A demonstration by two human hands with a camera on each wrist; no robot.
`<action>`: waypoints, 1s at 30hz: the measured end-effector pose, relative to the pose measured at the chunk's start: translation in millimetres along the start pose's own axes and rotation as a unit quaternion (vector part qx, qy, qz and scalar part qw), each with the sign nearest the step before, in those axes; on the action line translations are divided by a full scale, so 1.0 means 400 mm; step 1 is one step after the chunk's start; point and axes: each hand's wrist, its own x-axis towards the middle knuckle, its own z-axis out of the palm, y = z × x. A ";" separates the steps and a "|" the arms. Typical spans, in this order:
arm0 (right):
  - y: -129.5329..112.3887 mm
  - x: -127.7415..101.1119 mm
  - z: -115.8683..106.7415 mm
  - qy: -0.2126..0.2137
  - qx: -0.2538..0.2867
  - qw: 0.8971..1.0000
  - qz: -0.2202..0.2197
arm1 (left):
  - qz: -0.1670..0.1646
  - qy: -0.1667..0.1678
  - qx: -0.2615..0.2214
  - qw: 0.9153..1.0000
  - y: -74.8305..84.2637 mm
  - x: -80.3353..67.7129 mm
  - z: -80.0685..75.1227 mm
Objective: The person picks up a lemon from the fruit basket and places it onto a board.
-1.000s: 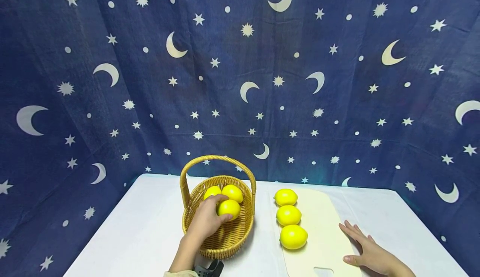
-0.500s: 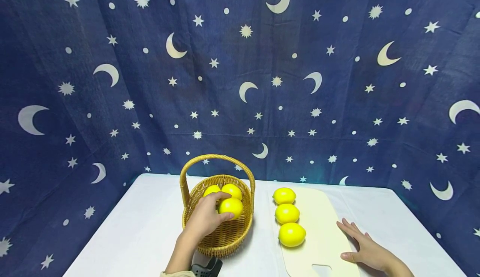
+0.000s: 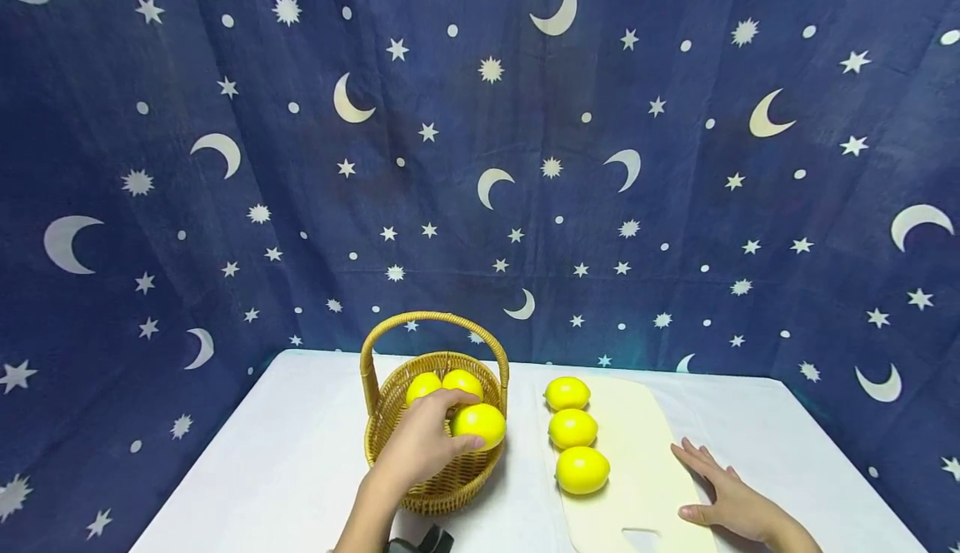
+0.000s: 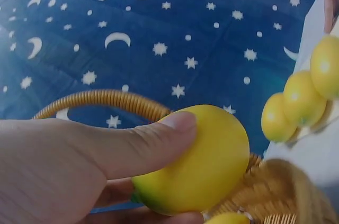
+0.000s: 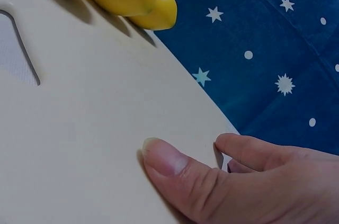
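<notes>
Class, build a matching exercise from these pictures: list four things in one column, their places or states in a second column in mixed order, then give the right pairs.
1. left hand
2. right hand
3. row of three lemons
4. basket

A. lies on the cutting board
B. holds two loose lemons
C. rests flat at the board's edge
D. grips a lemon

Pairs: 1-D, 2-C, 3-A, 4-B

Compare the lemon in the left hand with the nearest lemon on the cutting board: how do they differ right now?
The held lemon is gripped by the left hand and sits above the basket rim; the nearest board lemon lies free on the cutting board, untouched. The held lemon is partly covered by fingers; the board lemon shows whole. Both are plain yellow and look alike in size.
</notes>
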 end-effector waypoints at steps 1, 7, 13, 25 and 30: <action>0.001 0.002 0.001 0.001 -0.001 1.000 0.000 | 0.003 -0.002 -0.001 1.000 0.008 -0.001 0.001; 0.000 0.005 0.003 -0.003 0.004 1.000 0.013 | 0.028 -0.018 -0.010 0.999 0.058 -0.006 0.030; 0.005 -0.005 0.002 -0.010 0.025 1.000 0.002 | 0.072 -0.034 -0.051 0.996 0.102 0.010 0.109; 0.004 -0.008 0.001 -0.008 0.029 1.000 -0.001 | 0.114 -0.040 -0.087 0.989 0.174 0.101 0.300; -0.009 -0.014 0.004 0.015 0.003 1.000 0.021 | 0.133 -0.052 -0.102 0.984 0.182 0.155 0.346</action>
